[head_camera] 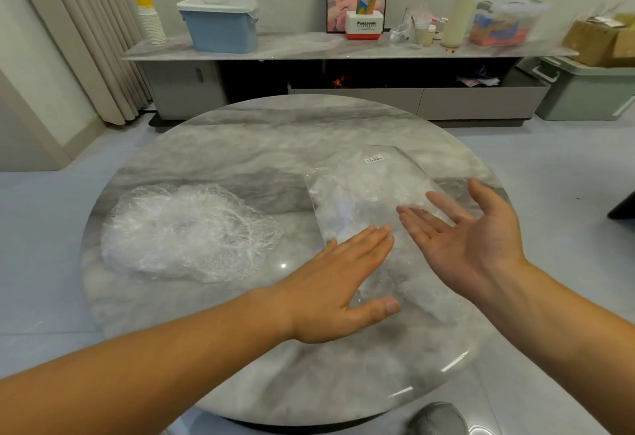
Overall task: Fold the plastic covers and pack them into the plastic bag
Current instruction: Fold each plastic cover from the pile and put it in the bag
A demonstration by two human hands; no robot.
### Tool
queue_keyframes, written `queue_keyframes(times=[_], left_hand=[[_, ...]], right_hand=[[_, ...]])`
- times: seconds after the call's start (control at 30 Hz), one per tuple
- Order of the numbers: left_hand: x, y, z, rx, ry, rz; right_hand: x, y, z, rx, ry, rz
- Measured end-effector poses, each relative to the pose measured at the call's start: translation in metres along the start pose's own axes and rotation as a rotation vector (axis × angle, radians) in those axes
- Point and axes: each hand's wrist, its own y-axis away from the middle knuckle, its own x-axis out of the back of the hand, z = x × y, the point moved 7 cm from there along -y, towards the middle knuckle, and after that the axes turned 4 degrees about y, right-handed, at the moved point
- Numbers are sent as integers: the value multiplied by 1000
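Observation:
A heap of crumpled clear plastic covers (185, 232) lies on the left half of the round marble table (261, 146). A clear plastic bag (364, 190) with a small barcode label lies flat on the right half, with something white and crinkled inside. My left hand (340, 283) is flat, palm down, fingers straight, at the bag's near edge. My right hand (470, 228) is palm up with straight fingers, over the bag's right side. Neither hand holds anything.
Beyond the table stands a long low sideboard (309, 50) with a blue lidded bin (220, 24), stacked paper cups (149, 17), a Panasonic box (364, 24) and other clutter. A green crate (584, 91) sits at the right. A grey stool top (436, 417) shows below the table's near edge.

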Motion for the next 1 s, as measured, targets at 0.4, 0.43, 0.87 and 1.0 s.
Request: queue_keyframes(times=[0.4,0.43,0.87,1.0], left_hand=[[-4,1,4,-7,55,-3],[-4,1,4,-3,52,-6],[-10,-8,-6,78,-58,-58],[-9,-7,-12,101,-87,-47]], right_hand=[[-20,-17,-1,-39,-65,-101],[-19,-17,0,-46,-62,-110],[12,23,-7,16,234,-38],[11,24,-5,10,266,-10]])
